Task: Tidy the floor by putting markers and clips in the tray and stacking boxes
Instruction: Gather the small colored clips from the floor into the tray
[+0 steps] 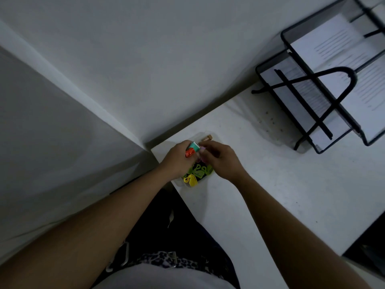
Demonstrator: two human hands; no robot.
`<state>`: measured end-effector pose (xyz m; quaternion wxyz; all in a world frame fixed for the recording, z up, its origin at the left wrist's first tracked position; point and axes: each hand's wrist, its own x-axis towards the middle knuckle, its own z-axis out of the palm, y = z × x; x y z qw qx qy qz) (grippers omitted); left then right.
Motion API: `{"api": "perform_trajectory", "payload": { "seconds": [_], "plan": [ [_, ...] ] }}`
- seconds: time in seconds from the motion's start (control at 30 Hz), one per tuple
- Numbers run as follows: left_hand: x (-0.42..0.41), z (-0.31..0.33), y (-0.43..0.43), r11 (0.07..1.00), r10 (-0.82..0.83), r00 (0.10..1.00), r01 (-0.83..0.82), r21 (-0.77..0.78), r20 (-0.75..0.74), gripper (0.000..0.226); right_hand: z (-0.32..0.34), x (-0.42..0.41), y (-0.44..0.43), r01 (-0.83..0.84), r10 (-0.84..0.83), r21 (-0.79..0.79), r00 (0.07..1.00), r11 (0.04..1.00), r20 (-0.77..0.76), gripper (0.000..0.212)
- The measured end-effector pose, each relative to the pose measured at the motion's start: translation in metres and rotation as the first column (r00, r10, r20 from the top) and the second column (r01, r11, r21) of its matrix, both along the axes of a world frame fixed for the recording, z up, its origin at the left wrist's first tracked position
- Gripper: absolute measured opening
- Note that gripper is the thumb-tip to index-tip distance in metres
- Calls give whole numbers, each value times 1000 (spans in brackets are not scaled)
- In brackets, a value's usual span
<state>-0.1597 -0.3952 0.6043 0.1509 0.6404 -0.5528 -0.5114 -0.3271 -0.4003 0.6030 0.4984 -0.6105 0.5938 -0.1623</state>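
A small clear tray (180, 183) sits at the corner of a white surface (270, 184), holding several yellow and green clips (193, 178). Above it, my left hand (177, 161) grips a bundle of markers, with an orange cap (190, 152) and a teal one (194, 146) showing. My right hand (218, 158) pinches something pale at the bundle's tip; its fingers hide what it is. A brown-capped marker (207, 138) pokes out beyond the hands at the tray's far end.
A black wire-mesh letter tray (312, 130) with printed sheets stands at the right rear of the surface. White walls meet in a corner to the left. My dark clothing fills the gap below the surface's edge.
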Motion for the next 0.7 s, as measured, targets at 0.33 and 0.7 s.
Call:
{"api": "perform_trajectory", "payload": {
  "seconds": [0.33, 0.7],
  "plan": [
    [10, -6, 5, 998, 66, 997, -66, 1, 47, 26, -9, 1, -22, 230, -238, -65, 949, 971, -205, 26],
    [13, 1, 4, 998, 65, 997, -65, -12, 49, 34, -26, 3, -19, 52, -140, -230, 911, 972, -387, 31]
  ]
}}
